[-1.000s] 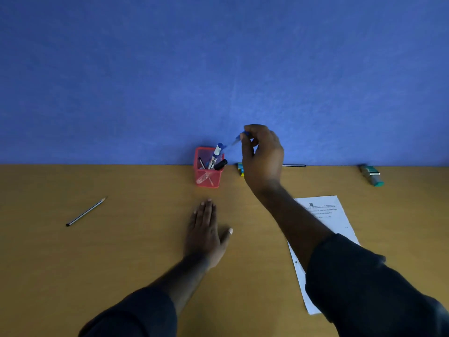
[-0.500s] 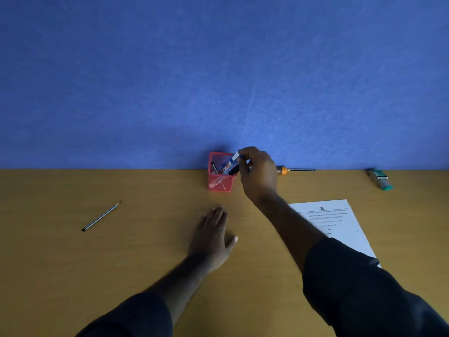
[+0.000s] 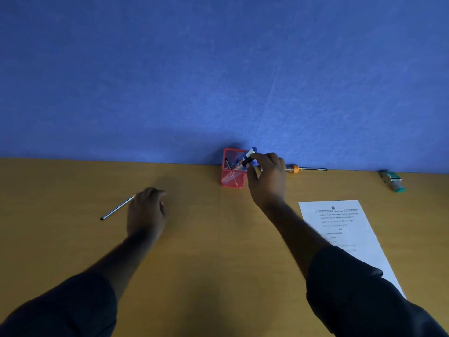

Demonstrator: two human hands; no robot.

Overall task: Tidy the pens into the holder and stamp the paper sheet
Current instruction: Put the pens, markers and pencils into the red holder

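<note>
Pens — several stand in red holder at table's far edge. Right hand pinches marker leaning there. Left hand, blurred, curls at loose pen — grip unclear. Sheet lies under right forearm; stamp beyond it.

A yellow-brown wooden tabletop runs back to a blue, fabric-textured wall; along that back edge lies a slim tool with an orange collar and dark shaft, perhaps a screwdriver.
</note>
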